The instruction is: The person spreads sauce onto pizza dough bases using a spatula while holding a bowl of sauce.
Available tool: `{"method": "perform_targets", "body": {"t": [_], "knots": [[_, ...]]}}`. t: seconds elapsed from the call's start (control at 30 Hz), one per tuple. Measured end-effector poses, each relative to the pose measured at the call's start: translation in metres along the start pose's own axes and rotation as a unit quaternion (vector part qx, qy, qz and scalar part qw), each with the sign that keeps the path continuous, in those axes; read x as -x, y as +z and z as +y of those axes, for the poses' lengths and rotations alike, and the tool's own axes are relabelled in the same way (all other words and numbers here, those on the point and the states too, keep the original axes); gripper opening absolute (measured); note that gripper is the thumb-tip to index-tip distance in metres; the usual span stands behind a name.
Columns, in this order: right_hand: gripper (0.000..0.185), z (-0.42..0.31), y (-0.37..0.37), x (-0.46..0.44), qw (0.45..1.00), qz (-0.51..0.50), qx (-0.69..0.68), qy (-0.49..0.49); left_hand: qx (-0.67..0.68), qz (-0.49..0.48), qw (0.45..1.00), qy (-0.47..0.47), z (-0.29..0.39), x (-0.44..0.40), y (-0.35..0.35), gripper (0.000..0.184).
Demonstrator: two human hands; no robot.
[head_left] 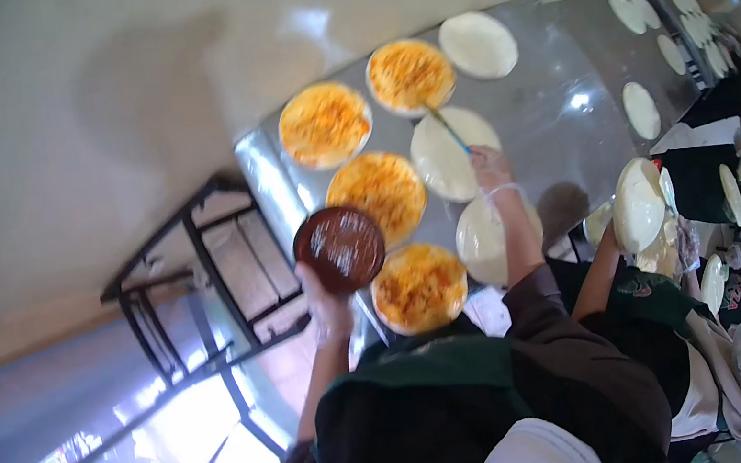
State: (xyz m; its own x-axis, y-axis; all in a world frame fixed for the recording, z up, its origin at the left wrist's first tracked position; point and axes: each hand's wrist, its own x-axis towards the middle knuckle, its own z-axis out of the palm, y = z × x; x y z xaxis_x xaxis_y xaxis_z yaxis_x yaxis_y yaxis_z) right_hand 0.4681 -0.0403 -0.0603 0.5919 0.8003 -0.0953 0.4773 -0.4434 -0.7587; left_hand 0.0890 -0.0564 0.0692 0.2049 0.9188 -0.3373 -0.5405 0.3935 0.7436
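In my left hand [329,304] is a round brown bowl [339,249], tilted toward the camera, its inside glossy. My right hand [493,173], in a clear glove, is closed on a thin brush-like tool [450,131] with a blue handle end. The tool's far tip meets the lower edge of an orange-topped round [410,75] at the back of the table. Below that tool lies a plain pale round [451,160]. More orange-topped rounds [376,194] [325,124] [419,284] lie near the bowl; it overlaps one in view. Another pale round [492,236] is partly behind my right forearm.
The shiny metal table [547,121] carries another pale round [478,46] at its far edge. A black metal frame [196,230] stands left of the table. At right, several people work; one person's hand holds a pale round [638,206]. More rounds lie on farther tables.
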Motion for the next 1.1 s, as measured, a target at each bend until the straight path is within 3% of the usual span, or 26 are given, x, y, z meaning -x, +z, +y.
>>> {"method": "perform_targets", "body": {"t": [0.1, 0.17, 0.2, 0.3, 0.33, 0.43, 0.47, 0.53, 0.6, 0.7, 0.8, 0.9, 0.93, 1.1], "knots": [[0.028, -0.13, -0.078, 0.074, 0.942, -0.201, -0.202, 0.175, -0.066, 0.027, 0.996, -0.046, -0.004, -0.01, -0.002, 0.071], [0.029, -0.143, -0.095, 0.111, 0.937, -0.255, -0.191, 0.142, -0.066, 0.045, 0.996, -0.043, -0.013, -0.019, 0.002, 0.072], [0.029, -0.146, -0.103, 0.124, 0.936, -0.275, -0.183, 0.121, -0.105, 0.009, 0.994, 0.0, -0.029, -0.033, -0.013, 0.072], [0.031, -0.143, -0.103, 0.16, 0.955, -0.29, -0.056, 0.038, -0.267, 0.04, 0.962, 0.054, -0.044, -0.045, -0.013, 0.078], [0.031, -0.137, -0.097, 0.166, 0.969, -0.235, 0.058, -0.053, -0.276, 0.008, 0.959, 0.069, -0.027, -0.034, 0.005, 0.073], [0.03, -0.128, -0.083, 0.189, 0.972, -0.153, 0.161, -0.079, -0.327, 0.027, 0.941, 0.086, -0.03, -0.024, 0.024, 0.072], [0.031, -0.105, -0.071, 0.194, 0.976, -0.122, 0.139, -0.116, -0.366, 0.028, 0.923, 0.114, -0.031, -0.021, 0.026, 0.067], [0.032, -0.075, -0.052, 0.202, 0.971, -0.223, -0.08, 0.041, -0.411, 0.01, 0.899, 0.15, -0.021, -0.006, 0.039, 0.064], [0.033, -0.06, -0.044, 0.215, 0.904, -0.271, -0.289, 0.158, -0.438, 0.004, 0.882, 0.17, -0.019, 0.0, 0.045, 0.059], [0.032, -0.08, -0.056, 0.233, 0.883, -0.279, -0.311, 0.216, -0.384, -0.006, 0.918, 0.098, -0.043, -0.016, 0.029, 0.061], [0.031, -0.071, -0.057, 0.239, 0.878, -0.26, -0.352, 0.193, -0.162, -0.044, 0.986, -0.018, -0.059, -0.023, 0.033, 0.065], [0.031, -0.059, -0.059, 0.231, 0.876, -0.238, -0.379, 0.179, -0.028, -0.082, 0.988, -0.13, -0.06, -0.02, 0.055, 0.079], [0.03, -0.054, -0.063, 0.225, 0.88, -0.231, -0.374, 0.18, -0.064, -0.04, 0.983, -0.165, -0.057, -0.017, 0.066, 0.081], [0.03, -0.068, -0.09, 0.182, 0.911, -0.146, -0.345, 0.175, -0.017, -0.001, 0.987, -0.16, -0.093, -0.05, 0.07, 0.074]]}}
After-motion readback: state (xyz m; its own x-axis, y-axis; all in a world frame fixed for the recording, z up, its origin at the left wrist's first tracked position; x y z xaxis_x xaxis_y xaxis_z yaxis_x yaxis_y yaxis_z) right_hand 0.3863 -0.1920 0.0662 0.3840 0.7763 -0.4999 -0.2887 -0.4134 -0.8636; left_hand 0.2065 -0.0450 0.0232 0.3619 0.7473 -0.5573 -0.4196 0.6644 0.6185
